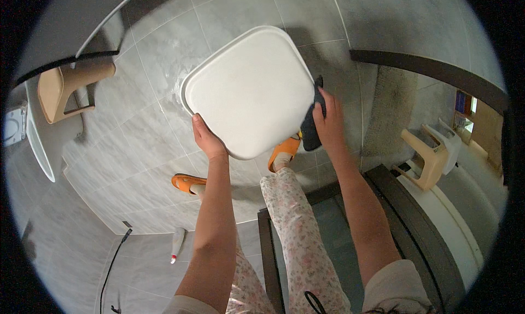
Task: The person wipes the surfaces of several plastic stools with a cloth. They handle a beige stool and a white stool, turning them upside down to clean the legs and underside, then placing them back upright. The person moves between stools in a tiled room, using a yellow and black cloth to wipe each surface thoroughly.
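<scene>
A white rounded-square plastic lid or tray is held up in front of me, above the tiled floor. My left hand grips its lower left edge, thumb on the near face and the fingers hidden behind. At the right edge, my right hand holds a dark cloth against the rim. Part of the cloth hangs below that hand. Whether my right fingers also grip the rim cannot be told.
A beige plastic stool stands at the left near a white toilet. Wet marks show on the floor tiles. At the lower left lies a bottle with a red cap. Another beige stool is beyond the dark door frame.
</scene>
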### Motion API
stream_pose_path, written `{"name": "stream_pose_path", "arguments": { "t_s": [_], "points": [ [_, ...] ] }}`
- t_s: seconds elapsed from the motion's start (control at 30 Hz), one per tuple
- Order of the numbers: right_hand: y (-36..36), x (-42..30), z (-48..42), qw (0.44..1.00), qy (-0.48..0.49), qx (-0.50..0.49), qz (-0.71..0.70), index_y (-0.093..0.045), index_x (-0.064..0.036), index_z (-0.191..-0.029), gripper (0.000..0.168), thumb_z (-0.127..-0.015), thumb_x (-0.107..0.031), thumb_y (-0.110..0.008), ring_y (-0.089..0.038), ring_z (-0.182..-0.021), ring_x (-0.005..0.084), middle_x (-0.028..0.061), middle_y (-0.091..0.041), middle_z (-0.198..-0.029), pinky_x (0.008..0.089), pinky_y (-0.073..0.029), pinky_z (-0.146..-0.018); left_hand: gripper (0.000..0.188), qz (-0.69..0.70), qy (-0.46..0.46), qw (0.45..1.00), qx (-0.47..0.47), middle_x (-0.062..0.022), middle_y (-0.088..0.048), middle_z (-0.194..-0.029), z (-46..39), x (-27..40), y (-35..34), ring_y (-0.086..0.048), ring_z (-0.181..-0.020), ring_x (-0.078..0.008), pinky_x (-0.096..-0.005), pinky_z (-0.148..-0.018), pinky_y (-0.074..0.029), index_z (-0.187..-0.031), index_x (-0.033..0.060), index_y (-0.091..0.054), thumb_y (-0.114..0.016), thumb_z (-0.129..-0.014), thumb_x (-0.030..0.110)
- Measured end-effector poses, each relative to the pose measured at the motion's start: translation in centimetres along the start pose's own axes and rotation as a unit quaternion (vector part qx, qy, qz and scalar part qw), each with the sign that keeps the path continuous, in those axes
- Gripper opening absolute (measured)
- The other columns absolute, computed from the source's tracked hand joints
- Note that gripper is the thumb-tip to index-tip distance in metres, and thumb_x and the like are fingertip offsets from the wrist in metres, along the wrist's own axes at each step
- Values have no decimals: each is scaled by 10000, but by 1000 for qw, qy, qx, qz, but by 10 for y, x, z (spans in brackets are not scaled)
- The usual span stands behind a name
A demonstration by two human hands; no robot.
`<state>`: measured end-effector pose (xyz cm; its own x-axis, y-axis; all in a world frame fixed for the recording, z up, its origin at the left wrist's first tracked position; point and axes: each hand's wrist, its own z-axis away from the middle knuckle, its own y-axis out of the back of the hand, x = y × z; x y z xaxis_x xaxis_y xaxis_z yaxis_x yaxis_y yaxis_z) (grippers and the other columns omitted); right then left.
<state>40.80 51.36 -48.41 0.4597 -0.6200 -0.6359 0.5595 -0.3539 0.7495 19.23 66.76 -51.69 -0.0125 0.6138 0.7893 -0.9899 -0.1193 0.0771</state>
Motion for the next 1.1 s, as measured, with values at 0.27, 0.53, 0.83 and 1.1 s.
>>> {"name": "stream_pose_path", "arguments": {
  "t_s": [0.27,0.53,0.83,1.1],
  "points": [
    [70,-37,54,987,-160,-27,-12,-520,-65,-1185,389,-805,-147,-536,-548,-1015,346,165,-577,-1107,413,-445,-866,676,-458,-303,836,15,-182,-331,-1370,25,44,15,-334,-1250,-331,-376,-1027,-299,-1330,20,-339,-672,-776,220],
    [-51,-121,-80,967,221,92,88,-573,-104,-1088,372,-726,-183,-610,-508,-1010,241,61,-566,-1093,399,-443,-803,1135,-682,-350,596,-240,-153,-188,-1459,23,83,-49,-191,-1338,-351,-404,-1062,-283,-1393,46,-210,-842,-473,250],
    [-38,-101,-42,988,32,26,152,-559,-97,-1046,372,-709,-241,-623,-523,-908,283,86,-522,-968,414,-477,-714,1185,-733,-304,569,-217,-141,-136,-1473,20,79,-49,-165,-1345,-348,-377,-1081,-271,-1397,31,-180,-844,-433,215],
    [15,-13,11,939,-146,-219,221,-592,-100,-1086,393,-746,-297,-600,-552,-935,323,124,-537,-1023,430,-507,-746,1199,-742,-298,563,-209,-135,-136,-1474,19,69,-49,-169,-1342,-352,-378,-1076,-287,-1394,27,-183,-845,-410,206]
  ]
}}
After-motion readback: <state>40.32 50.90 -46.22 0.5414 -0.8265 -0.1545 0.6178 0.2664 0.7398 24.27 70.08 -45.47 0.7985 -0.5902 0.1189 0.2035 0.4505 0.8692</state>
